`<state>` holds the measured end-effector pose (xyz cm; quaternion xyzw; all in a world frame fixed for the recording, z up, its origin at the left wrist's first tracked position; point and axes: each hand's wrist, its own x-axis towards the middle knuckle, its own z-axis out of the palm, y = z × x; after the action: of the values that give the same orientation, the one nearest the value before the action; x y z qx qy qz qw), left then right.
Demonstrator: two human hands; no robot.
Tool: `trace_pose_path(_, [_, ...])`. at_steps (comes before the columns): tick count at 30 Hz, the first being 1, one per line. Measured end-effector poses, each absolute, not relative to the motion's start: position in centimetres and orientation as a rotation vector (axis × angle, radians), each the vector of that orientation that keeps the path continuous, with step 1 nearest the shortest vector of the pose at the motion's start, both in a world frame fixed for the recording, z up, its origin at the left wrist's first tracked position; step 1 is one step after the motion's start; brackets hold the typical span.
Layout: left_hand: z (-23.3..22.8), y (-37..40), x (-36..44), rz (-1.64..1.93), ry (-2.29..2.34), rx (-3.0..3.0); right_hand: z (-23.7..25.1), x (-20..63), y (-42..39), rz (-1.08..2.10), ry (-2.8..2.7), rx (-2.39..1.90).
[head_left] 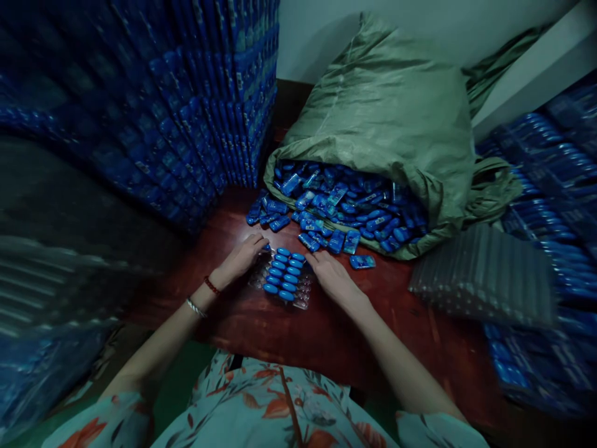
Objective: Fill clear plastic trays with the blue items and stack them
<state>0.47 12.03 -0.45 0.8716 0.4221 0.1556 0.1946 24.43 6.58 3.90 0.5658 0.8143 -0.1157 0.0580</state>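
A clear plastic tray [302, 302] lies on the dark red table [289, 336] in front of me, with two rows of small blue oval pieces [285, 277] seated in it. My left hand [242, 256] rests at the tray's far left corner, fingertips touching a blue piece there. My right hand [332, 276] lies at the tray's right edge, fingers curled down onto it. Whether either hand grips a piece is hidden under the fingers. Behind the tray, loose blue pieces [340, 208] spill from an open green sack [387, 118].
Tall stacks of filled blue trays [186, 99] wall in the left side, with more filled blue trays [550, 205] at the right. A stack of empty clear trays [485, 274] sits on the table's right. One stray blue piece [362, 262] lies near my right hand.
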Motion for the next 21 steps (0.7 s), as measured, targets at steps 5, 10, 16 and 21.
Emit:
trace_pose_path(5, [-0.2, 12.4, 0.5, 0.489, 1.126, 2.361, 4.1, 23.9, 7.2, -0.314, 2.464, 1.652])
trace_pose_path(10, [-0.6, 11.3, 0.3, 0.383, 1.147, 2.414, 4.7, 24.1, 6.6, -0.367, 2.453, 1.760])
trace_pose_path(16, [0.8, 11.1, 0.7, 0.211, 1.190, 2.514, 4.4, 23.6, 6.7, -0.287, 2.403, 1.719])
trace_pose_path(21, [1.1, 11.9, 1.6, 0.041, 1.121, 2.634, 4.3, 23.0, 6.5, -0.230, 2.412, 1.711])
